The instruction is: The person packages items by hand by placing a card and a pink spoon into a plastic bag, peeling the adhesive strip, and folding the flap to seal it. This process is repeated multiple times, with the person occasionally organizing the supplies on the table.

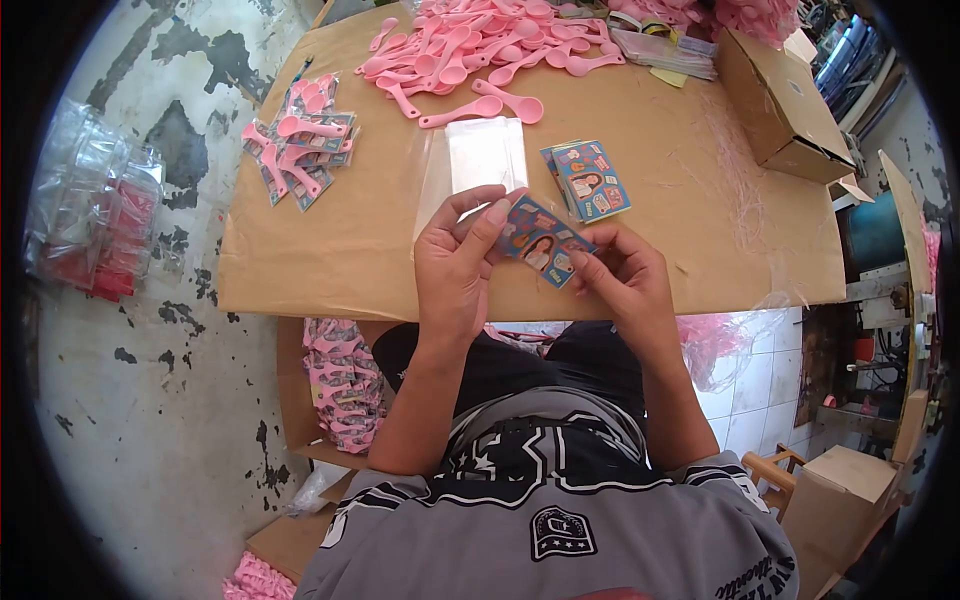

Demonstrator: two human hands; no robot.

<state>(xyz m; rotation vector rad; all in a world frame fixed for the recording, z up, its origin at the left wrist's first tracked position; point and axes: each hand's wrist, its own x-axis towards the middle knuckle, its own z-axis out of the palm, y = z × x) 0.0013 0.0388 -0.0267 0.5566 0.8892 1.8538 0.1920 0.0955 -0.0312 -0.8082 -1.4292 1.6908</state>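
Observation:
Above the table's near edge, my left hand (462, 262) pinches a clear plastic bag at the upper left end of a blue printed card (541, 240). The card is tilted and its left part looks covered by the bag. My right hand (628, 281) grips the card's lower right end between thumb and fingers. Beyond my hands lies a stack of clear bags (486, 156). To its right rests a stack of similar blue cards (592, 183). A large heap of pink spoons (470, 45) covers the far side.
Bagged cards with pink spoons (301, 140) lie at the table's left. An open cardboard box (785, 110) stands at the right, with tape rolls (655, 32) near the back. Below the table, a carton holds more pink packs (342, 385).

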